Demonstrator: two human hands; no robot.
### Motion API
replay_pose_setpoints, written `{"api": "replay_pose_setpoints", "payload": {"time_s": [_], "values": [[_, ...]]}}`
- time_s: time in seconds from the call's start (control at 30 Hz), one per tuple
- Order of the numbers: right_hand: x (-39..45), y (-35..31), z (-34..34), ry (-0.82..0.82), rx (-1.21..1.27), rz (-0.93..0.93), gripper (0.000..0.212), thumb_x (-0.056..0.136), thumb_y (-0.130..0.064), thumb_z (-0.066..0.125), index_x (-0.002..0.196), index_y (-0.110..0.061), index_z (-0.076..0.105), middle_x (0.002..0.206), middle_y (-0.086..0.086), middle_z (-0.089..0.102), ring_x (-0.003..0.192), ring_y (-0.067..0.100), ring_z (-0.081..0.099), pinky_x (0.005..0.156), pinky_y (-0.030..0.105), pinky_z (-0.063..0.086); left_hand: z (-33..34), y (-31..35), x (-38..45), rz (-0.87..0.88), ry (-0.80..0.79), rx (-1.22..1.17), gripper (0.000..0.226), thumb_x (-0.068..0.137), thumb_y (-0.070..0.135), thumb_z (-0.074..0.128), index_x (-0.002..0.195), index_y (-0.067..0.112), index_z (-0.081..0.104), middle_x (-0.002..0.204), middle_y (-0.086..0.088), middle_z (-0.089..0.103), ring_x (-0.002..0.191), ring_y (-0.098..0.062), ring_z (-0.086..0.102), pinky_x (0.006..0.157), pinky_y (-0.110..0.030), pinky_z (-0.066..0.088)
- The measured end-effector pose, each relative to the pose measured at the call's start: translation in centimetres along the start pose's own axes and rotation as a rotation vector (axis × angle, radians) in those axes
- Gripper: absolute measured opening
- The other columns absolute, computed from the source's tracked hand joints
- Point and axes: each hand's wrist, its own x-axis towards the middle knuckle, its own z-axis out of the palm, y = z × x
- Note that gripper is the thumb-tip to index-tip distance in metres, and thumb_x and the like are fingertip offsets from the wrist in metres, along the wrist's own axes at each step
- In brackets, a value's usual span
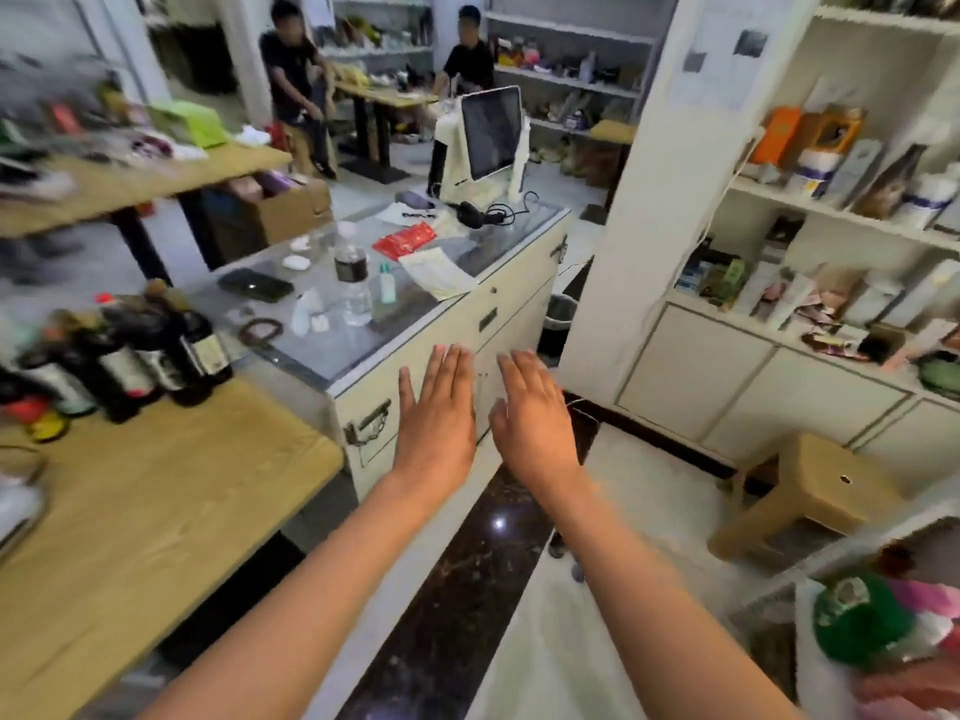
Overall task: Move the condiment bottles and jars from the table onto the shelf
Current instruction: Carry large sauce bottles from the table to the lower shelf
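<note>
The left hand (436, 407) and right hand (535, 413) are held out flat, fingers straight, nothing carried. The dark condiment bottles (150, 350) are clustered far left on the wooden table (171, 511); a reach there seems called for, then transfer to the shelf (831, 210) at right.

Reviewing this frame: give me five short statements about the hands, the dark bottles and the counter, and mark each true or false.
1. Both hands are empty, fingers straight. True: the left hand and right hand hold nothing.
2. The dark bottles stand on the white shelf. False: they stand on the wooden table at the left.
3. A clear water bottle stands upright on the glass-topped counter. True.
4. The left hand grips a bottle's neck. False: it hangs in the air apart from the bottles.
5. A monitor stands at the counter's far end. True.
</note>
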Motion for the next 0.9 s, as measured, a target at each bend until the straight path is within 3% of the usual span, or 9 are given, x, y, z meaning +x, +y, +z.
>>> {"api": "replay_pose_setpoints", "payload": {"time_s": [0.23, 0.47, 0.63, 0.9], "values": [[1.3, -17.5, 10.0, -0.148, 0.084, -0.194, 0.06, 0.092, -0.005, 0.049, 0.151, -0.006, 0.034, 0.158, 0.015, 0.031, 0.15, 0.027, 0.019, 0.122, 0.033, 0.008, -4.9, -17.5, -7.1, -0.287, 0.011, 0.026, 0.073, 0.095, 0.01, 0.04, 0.153, 0.01, -0.005, 0.163, -0.005, -0.006, 0.149, -0.019, -0.012, 0.12, -0.051, 0.0], [1.5, -32.1, 17.4, -0.267, 0.167, -0.332, 0.058, 0.096, -0.011, 0.047, 0.152, -0.009, 0.032, 0.16, 0.012, 0.028, 0.15, 0.025, 0.017, 0.121, 0.032, 0.009, -7.5, -32.2, -14.5, -0.504, 0.063, 0.032, 0.068, 0.097, 0.008, 0.034, 0.154, 0.012, -0.002, 0.163, -0.004, -0.003, 0.149, -0.018, -0.01, 0.12, -0.052, 0.001], [1.7, -39.7, 21.4, -0.33, 0.213, -0.4, 0.057, 0.096, -0.011, 0.048, 0.151, -0.009, 0.035, 0.158, 0.012, 0.031, 0.15, 0.024, 0.02, 0.121, 0.03, 0.01, -8.7, -39.2, -17.9, -0.63, 0.111, 0.015, 0.066, 0.098, 0.009, 0.037, 0.154, 0.012, 0.003, 0.163, -0.003, 0.003, 0.15, -0.017, -0.007, 0.12, -0.05, 0.004], [5.5, -45.1, 27.7, -0.456, 0.275, -0.442, 0.057, 0.096, -0.011, 0.05, 0.151, -0.008, 0.036, 0.156, 0.011, 0.037, 0.147, 0.024, 0.026, 0.121, 0.032, 0.017, -8.3, -46.5, -16.8, -0.722, 0.145, 0.053, 0.064, 0.099, 0.01, 0.035, 0.154, 0.012, 0.002, 0.163, -0.003, 0.003, 0.15, -0.017, -0.007, 0.121, -0.046, 0.001]]}}
